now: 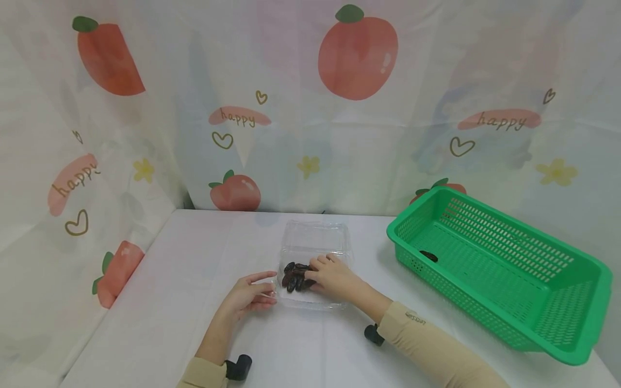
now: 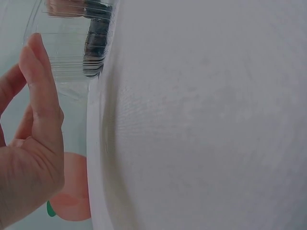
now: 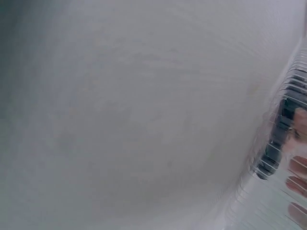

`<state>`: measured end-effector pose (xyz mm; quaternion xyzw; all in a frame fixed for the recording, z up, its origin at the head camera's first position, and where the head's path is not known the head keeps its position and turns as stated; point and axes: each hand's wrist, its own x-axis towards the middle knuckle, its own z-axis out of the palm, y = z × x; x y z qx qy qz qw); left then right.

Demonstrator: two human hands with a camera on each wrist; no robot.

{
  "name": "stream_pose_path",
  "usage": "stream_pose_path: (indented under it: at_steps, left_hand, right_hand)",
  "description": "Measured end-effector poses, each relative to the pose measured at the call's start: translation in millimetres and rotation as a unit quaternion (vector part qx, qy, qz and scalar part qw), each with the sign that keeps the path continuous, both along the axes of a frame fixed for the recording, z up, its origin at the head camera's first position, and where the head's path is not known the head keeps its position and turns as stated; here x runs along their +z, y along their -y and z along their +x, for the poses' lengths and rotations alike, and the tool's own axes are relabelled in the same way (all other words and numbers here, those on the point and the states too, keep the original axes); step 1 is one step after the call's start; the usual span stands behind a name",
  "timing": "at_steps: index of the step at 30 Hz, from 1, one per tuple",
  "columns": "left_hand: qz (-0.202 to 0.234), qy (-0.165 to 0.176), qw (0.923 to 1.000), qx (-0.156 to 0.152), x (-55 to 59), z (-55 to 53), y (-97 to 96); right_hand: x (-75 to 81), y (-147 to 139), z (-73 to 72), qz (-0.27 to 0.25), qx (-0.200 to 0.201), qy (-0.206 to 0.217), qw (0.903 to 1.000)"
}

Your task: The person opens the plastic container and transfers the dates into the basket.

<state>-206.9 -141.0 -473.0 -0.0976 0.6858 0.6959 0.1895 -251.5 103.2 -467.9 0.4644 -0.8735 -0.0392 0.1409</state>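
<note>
Lying in the clear box: dark dates [image 1: 292,283], as we take them to be, bunched between our two hands, within the box's left half as far as we can see; our right hand hides the rest.
Clear box: we have its tray [image 1: 310,306] flat on the table and its lid [image 1: 314,236] folded back to the far side, which likely leaves the dates reachable from above.
Right hand: ours [image 1: 335,277] comes in from the right, over the tray, fingertips among the dates; we cannot tell whether they pinch one.
Left hand: ours [image 1: 248,295] stands just left of the tray, fingers mostly straight and gripping nothing we can make out, perhaps kept there to steady the light plastic; actual contact is unclear.
Green basket: well to our right we see its wall [image 1: 466,295], with a lone date [image 1: 429,256] inside at the left end; its place probably suits our right arm.
White table: its top [image 1: 194,258] runs far to a fruit-printed backdrop [image 1: 291,48].
</note>
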Motion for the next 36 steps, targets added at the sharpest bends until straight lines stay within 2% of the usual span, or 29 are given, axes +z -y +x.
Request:
stream_pose_path:
  at_steps: [6, 17, 27, 31, 36]
  left_hand:
    - [0.003, 0.000, 1.0000, -0.003, 1.5, 1.1, 0.1]
    - [-0.001, -0.001, 1.0000, -0.006, 3.7, 2.4, 0.0]
    - [-0.003, -0.002, 1.0000, -0.009, 4.6, 2.2, -0.4]
    - [-0.007, -0.003, 0.9999, -0.008, 4.6, 2.1, -1.1]
    - [-0.010, -0.001, 0.9999, -0.004, 4.4, 2.1, -1.5]
  right_hand:
    - [2.9, -1.9, -2.5, -0.025, -0.003, -0.054, 0.9982]
    - [35.2, -23.0, -2.9, -0.064, -0.041, -0.113, 0.9907]
    - [55.9, -65.8, -0.2, -0.088, -0.098, -0.111, 0.9851]
    - [59.5, -86.1, 3.3, -0.103, -0.121, -0.122, 0.9797]
    - [59.9, -111.9, 6.8, -0.139, -0.158, -0.113, 0.9711]
